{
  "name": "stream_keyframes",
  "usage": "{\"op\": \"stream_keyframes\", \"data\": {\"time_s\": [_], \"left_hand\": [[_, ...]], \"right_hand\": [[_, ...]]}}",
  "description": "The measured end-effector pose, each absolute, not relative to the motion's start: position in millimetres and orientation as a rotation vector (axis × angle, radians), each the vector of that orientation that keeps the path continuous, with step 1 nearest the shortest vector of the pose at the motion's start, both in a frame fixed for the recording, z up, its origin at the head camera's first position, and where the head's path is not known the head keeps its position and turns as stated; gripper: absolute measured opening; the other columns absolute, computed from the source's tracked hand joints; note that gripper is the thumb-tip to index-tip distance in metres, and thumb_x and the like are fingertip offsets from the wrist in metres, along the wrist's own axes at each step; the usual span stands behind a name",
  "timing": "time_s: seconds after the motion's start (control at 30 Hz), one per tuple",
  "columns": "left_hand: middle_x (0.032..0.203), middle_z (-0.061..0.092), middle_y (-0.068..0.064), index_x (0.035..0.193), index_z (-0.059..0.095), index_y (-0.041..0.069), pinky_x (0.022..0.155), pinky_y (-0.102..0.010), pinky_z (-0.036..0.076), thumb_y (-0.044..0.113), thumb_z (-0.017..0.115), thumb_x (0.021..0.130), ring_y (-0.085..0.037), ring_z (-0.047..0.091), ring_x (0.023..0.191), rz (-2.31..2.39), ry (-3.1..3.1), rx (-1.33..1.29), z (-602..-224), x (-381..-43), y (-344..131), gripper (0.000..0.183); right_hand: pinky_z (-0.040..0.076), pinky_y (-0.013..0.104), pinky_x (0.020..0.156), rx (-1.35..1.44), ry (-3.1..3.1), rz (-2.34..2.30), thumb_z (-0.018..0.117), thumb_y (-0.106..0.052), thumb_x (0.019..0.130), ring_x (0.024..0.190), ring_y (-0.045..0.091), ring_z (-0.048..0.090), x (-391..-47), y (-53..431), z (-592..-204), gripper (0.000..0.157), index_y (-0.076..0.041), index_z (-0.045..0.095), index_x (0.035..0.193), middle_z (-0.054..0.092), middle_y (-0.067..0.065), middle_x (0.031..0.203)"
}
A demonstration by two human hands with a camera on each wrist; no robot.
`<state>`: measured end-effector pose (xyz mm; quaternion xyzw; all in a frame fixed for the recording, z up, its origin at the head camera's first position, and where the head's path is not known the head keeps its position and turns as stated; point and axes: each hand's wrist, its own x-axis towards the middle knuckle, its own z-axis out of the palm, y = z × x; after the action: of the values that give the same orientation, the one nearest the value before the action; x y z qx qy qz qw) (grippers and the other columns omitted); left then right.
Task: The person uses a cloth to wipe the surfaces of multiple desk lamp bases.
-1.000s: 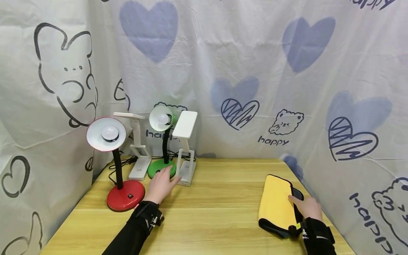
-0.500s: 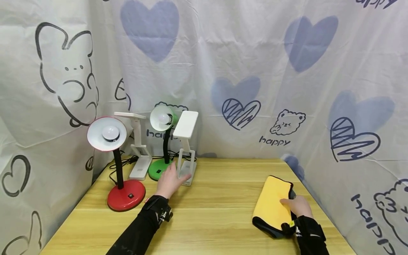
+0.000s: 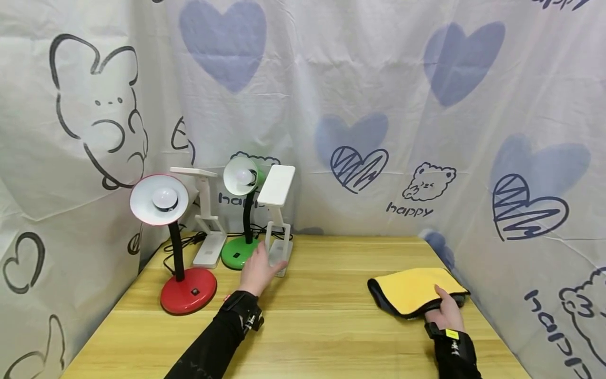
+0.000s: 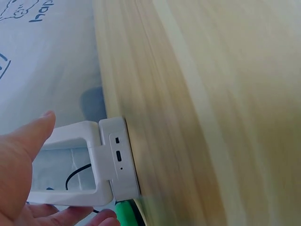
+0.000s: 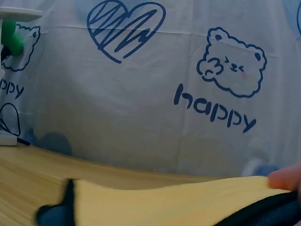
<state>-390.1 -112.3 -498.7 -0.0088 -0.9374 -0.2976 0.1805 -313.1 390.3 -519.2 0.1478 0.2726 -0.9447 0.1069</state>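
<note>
My left hand (image 3: 257, 271) reaches to the nearest white folding desk lamp (image 3: 276, 187). In the left wrist view, the thumb (image 4: 35, 132) and fingers (image 4: 70, 215) are spread on either side of the lamp's lower frame (image 4: 101, 165); whether they touch it is hard to tell. At the right, my right hand (image 3: 447, 310) pinches a folded yellow cloth (image 3: 414, 289) with dark edging and a grey underside, thumb on top and the other fingers underneath. In the right wrist view the cloth (image 5: 155, 202) spreads across the bottom, its dark edge tilted up.
A red gooseneck lamp (image 3: 188, 291) stands left of my left hand. Behind are a green gooseneck lamp (image 3: 239, 252) and a second white folding lamp (image 3: 209, 250), with black cords (image 3: 189, 238) on the wooden table (image 3: 326, 316). A printed curtain (image 3: 303, 105) encloses the table's back and sides.
My left hand has moved right, from over the green lamp's base to the white folding lamp. My right hand has shifted left and turned the cloth from lengthwise to crosswise.
</note>
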Motion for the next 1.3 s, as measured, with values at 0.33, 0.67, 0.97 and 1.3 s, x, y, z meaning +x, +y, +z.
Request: {"op": "stream_keyframes", "data": {"time_s": [0.33, 0.67, 0.97, 1.3], "left_hand": [[0.085, 0.064, -0.019, 0.135, 0.032, -0.002, 0.045, -0.037, 0.045, 0.047, 0.081, 0.074, -0.029, 0.061, 0.060, -0.811, -2.614, 0.047, -504, -396, -101, 0.093], [0.102, 0.065, -0.022, 0.140, 0.028, 0.002, 0.059, -0.039, 0.053, 0.041, 0.083, 0.072, -0.030, 0.066, 0.076, -0.925, -2.729, -0.062, -502, -393, -83, 0.095], [0.131, 0.058, -0.013, 0.151, 0.024, 0.015, 0.081, -0.038, 0.049, 0.035, 0.078, 0.071, -0.019, 0.059, 0.099, -1.059, -2.916, -0.601, -496, -390, -67, 0.099], [0.111, 0.064, -0.010, 0.141, 0.044, 0.009, 0.069, -0.041, 0.051, 0.065, 0.075, 0.069, -0.022, 0.063, 0.089, -0.707, -2.864, -0.368, -484, -357, -46, 0.096]], "right_hand": [[-0.022, 0.021, 0.110, 0.508, 0.479, -2.909, 0.044, -0.038, 0.102, 0.125, -0.001, -0.044, -313, 381, -521, 0.092, -0.049, -0.044, 0.123, -0.055, -0.023, 0.130], [-0.015, 0.021, 0.114, 0.555, 0.677, -2.956, 0.047, -0.034, 0.101, 0.132, -0.003, -0.035, -318, 377, -523, 0.095, -0.046, -0.044, 0.126, -0.047, -0.025, 0.139], [-0.015, 0.021, 0.114, 0.553, 0.733, -2.968, 0.046, -0.033, 0.101, 0.132, -0.002, -0.037, -318, 374, -521, 0.094, -0.047, -0.044, 0.126, -0.048, -0.026, 0.139], [-0.010, 0.021, 0.116, 0.554, 0.784, -2.973, 0.042, -0.033, 0.103, 0.136, -0.003, -0.030, -318, 371, -519, 0.087, -0.046, -0.040, 0.131, -0.042, -0.026, 0.144]]}}
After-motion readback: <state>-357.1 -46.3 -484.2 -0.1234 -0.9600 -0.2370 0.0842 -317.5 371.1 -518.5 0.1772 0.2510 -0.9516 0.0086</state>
